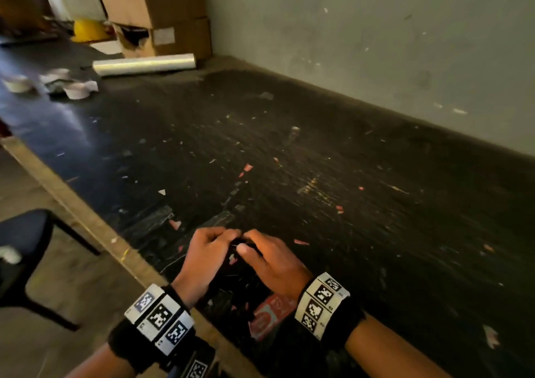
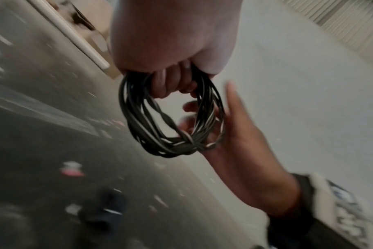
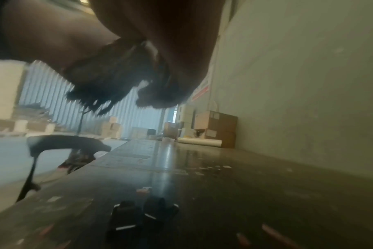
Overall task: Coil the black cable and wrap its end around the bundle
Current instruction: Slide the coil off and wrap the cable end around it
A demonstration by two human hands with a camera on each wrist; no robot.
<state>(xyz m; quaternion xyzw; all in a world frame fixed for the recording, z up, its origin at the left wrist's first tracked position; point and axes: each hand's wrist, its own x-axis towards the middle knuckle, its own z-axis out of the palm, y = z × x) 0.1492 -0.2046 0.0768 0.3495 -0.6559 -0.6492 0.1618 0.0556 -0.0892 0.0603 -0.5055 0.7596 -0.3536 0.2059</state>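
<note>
In the left wrist view the black cable (image 2: pixel 172 146) is a loose coil of several loops hanging in the air. My left hand (image 2: pixel 170 80) grips the top of the coil with curled fingers. From the lower right, my right hand (image 2: pixel 202 121) holds the coil's bottom right, with fingers behind the loops and one finger straight and blurred. In the head view my left hand (image 1: pixel 223 237) and right hand (image 1: pixel 249 241) meet just above the black table (image 1: pixel 318 160), hiding most of the cable. The right wrist view shows the cable (image 3: pixel 104 79) as a dark blurred bundle under my right hand (image 3: pixel 160 94).
A red packet (image 1: pixel 270 314) lies under my wrists near the table's front edge (image 1: pixel 86 212). A film roll (image 1: pixel 144 64), cardboard boxes (image 1: pixel 156 7) and small white rolls (image 1: pixel 76 89) sit at the far end. A wall (image 1: pixel 376 44) runs along the right. A chair (image 1: pixel 26 241) stands left.
</note>
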